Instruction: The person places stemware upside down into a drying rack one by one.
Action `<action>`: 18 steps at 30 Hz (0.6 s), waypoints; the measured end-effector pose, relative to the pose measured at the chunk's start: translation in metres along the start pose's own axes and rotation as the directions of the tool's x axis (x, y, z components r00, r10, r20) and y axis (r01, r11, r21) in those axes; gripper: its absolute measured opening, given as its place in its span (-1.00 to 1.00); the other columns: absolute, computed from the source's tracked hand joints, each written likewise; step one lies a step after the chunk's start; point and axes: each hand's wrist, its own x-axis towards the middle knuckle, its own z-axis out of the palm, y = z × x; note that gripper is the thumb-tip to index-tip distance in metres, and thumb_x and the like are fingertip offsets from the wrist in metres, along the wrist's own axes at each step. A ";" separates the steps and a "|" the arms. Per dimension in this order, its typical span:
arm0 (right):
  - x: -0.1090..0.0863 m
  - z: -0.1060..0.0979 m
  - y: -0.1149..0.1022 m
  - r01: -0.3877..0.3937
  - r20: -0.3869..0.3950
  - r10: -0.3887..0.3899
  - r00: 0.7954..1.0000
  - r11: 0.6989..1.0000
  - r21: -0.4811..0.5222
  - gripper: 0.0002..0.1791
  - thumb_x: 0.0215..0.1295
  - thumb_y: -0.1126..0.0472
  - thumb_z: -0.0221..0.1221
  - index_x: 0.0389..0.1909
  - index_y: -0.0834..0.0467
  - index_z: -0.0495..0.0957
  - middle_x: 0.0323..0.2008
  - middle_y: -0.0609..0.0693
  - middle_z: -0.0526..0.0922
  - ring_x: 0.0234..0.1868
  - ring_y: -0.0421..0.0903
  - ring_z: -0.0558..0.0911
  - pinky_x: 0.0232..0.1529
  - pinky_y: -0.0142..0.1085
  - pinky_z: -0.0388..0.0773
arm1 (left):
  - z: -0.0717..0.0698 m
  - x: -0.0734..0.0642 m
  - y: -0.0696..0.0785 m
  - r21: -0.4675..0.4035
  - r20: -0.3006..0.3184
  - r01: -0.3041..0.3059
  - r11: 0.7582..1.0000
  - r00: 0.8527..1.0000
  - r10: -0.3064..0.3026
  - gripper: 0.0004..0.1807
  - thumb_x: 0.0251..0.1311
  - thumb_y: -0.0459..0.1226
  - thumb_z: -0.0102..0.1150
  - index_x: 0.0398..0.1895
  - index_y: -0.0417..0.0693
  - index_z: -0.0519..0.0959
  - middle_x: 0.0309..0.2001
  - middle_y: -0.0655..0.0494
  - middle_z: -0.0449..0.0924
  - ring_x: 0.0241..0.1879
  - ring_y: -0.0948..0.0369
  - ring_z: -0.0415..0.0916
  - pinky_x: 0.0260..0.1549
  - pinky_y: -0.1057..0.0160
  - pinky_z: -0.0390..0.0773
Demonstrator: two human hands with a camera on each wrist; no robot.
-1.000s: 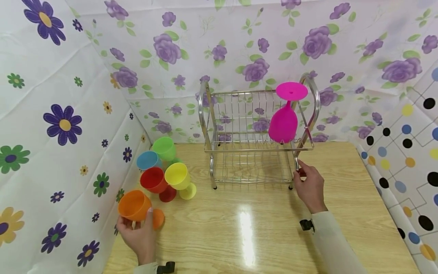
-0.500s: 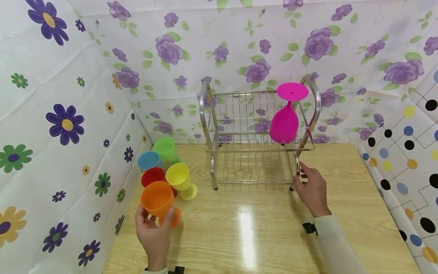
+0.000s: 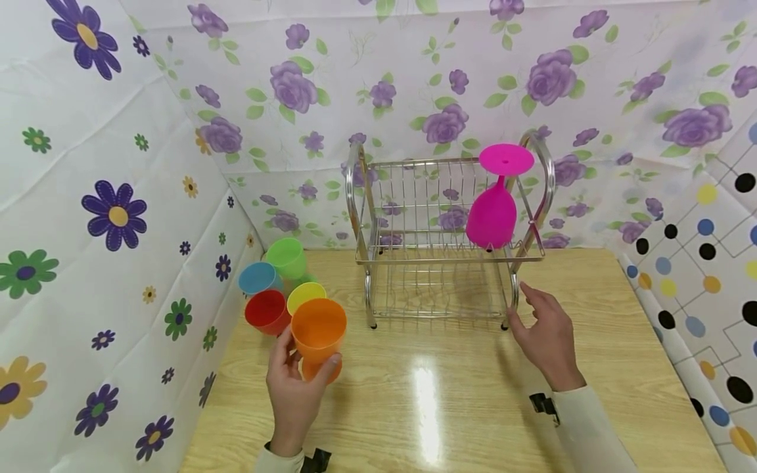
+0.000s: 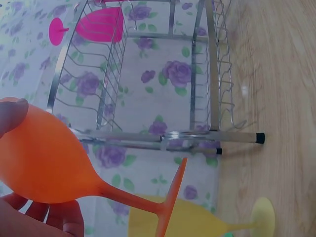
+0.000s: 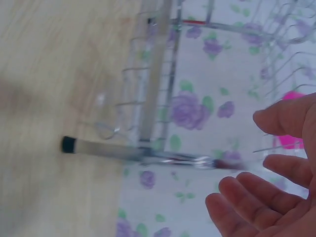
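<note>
My left hand holds an orange plastic goblet by its bowl, thumb on one side and fingers on the other. The bowl faces up, and its stem and foot show sideways in the left wrist view. Two-tier metal dish rack stands at the back of the table. Beside its front right leg is my right hand, fingers spread and holding nothing; the right wrist view shows a gap between fingertips and the rack frame. A magenta goblet hangs upside down on the rack's upper right.
On the left stand a red goblet, a yellow goblet, a blue goblet and a green goblet, bunched together by the flowered side wall. The wooden table runs up to the flowered back wall.
My left hand has carried the orange goblet rightward from the left wall, now overlapping the yellow goblet. My right hand has let go of the rack leg and drawn slightly back to the right.
</note>
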 end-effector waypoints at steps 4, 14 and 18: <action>0.001 -0.009 -0.014 0.037 -0.007 -0.037 0.999 0.999 0.016 -0.39 0.27 0.26 0.44 0.34 0.29 0.59 0.16 0.35 0.66 -0.05 0.29 0.71 -0.18 0.23 0.71 | 0.007 0.003 0.003 0.012 0.045 -0.044 0.999 0.998 0.043 -0.07 -0.06 -0.55 0.61 0.46 -0.02 0.47 0.27 0.01 0.51 0.21 0.10 0.50 0.21 0.43 0.59; -0.003 -0.030 -0.050 0.123 0.027 -0.125 0.992 0.990 0.063 -0.30 0.14 0.26 0.53 0.35 0.20 0.60 0.24 0.25 0.66 0.19 0.25 0.68 0.04 0.27 0.67 | 0.025 0.011 0.013 0.125 0.182 -0.087 0.988 0.981 0.064 -0.06 0.01 -0.36 0.67 0.51 0.18 0.46 0.30 0.11 0.50 0.22 0.19 0.51 0.21 0.40 0.62; -0.004 -0.038 -0.067 0.181 0.067 -0.188 0.980 0.978 0.103 -0.21 0.09 0.25 0.58 0.40 0.14 0.56 0.30 0.17 0.64 0.27 0.20 0.65 0.16 0.10 0.67 | 0.036 0.012 0.020 0.171 0.251 -0.123 0.978 0.965 0.077 -0.07 0.00 -0.27 0.69 0.51 0.16 0.46 0.33 0.11 0.51 0.21 0.18 0.53 0.16 0.31 0.67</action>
